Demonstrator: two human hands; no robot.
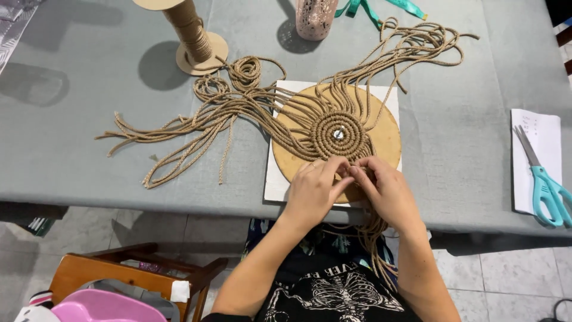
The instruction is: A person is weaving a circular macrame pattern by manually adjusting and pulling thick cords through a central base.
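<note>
At the near edge of the desk (89, 119) I log both hands working the lower rim of a coiled jute mat (338, 134). Left hand (314, 191): fingers curled in, thumb and forefinger pinched on a cord at the rim of the coil. Right hand (388, 192): likewise curled, fingertips (355, 171) pressed against the left thumb, gripping the same run of cord. The two hands touch each other at the fingertips.

The mat lies flat on a round wooden board (386, 137), which sits on a white square sheet (275, 182) near the desk's front edge. Loose jute cords (196, 128) fan out from the coil: one bundle trails left across the grey desk, another sweeps up and right (417, 45), and a third hangs over the front edge past the right wrist into the lap (375, 238).

Behind the mat, upper left, stands a cord spool (193, 33) on a round cardboard base. A pink perforated cup (314, 18) stands at top centre, with a teal ribbon (363, 7) just beside it. Well apart on the right, teal-handled scissors (545, 182) rest on a slip of white paper (539, 137). Below the desk, lower left, a wooden chair (131, 271) carries a pink item (101, 307)
</note>
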